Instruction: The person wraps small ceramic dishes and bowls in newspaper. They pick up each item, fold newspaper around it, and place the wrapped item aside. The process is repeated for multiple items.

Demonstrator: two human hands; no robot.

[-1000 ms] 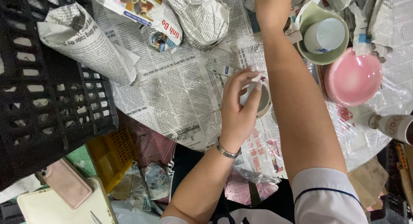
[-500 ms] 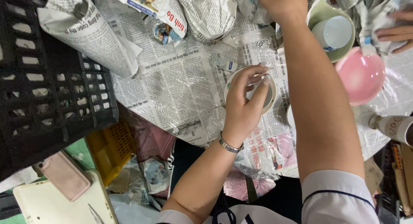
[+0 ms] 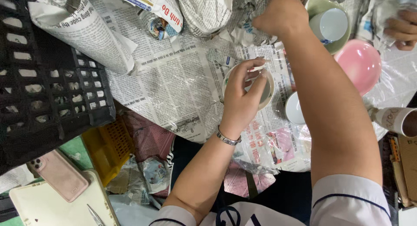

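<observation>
Our left hand [image 3: 241, 95] grips the cup [image 3: 265, 92] by its rim: light, rigid, glazed-slick, chippable. Right hand [image 3: 281, 15] beyond the cup, fist closed on paper [image 3: 243, 17].

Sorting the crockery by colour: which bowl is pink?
The pink bowl at upper right, beside the green bowl holding a white cup.

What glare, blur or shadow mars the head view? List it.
Head view: even, soft lighting; white glare streaks on the clear plastic sheet over the newspaper; the round pale ceramic cup under the left hand stays sharp; the right hand is slightly soft; no hard shadows.
</observation>
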